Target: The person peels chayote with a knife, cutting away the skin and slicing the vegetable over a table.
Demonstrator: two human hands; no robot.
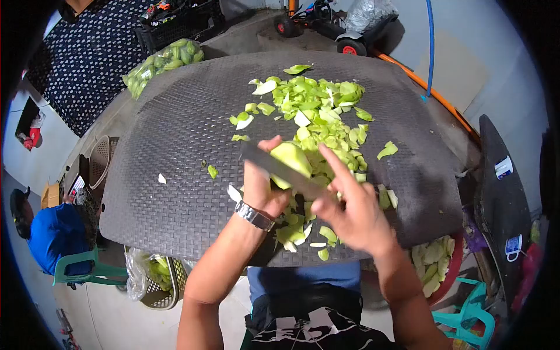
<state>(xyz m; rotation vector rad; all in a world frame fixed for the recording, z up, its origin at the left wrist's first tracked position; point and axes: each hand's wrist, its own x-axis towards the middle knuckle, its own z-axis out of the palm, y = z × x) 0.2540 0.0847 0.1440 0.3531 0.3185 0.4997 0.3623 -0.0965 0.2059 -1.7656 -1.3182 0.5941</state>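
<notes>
My left hand [263, 185], with a metal watch on its wrist, is closed round a peeled pale green fruit [294, 156] above the table. A broad knife [286, 173], blurred by motion, lies across the front of the fruit. Its handle end is in my right hand [353, 213], whose index finger is stretched out toward the fruit. Beneath and beyond both hands, a heap of green peelings [318, 105] spreads over the dark woven-pattern table [169, 128]. More scraps lie near the table's front edge, below my hands.
A bag of green fruits [163, 64] sits at the far left edge, near a person in a patterned top [93, 52]. Someone in blue [58, 236] is seated left. Below the table are a basket [166, 286] and a red basin [456, 268] holding pale pieces.
</notes>
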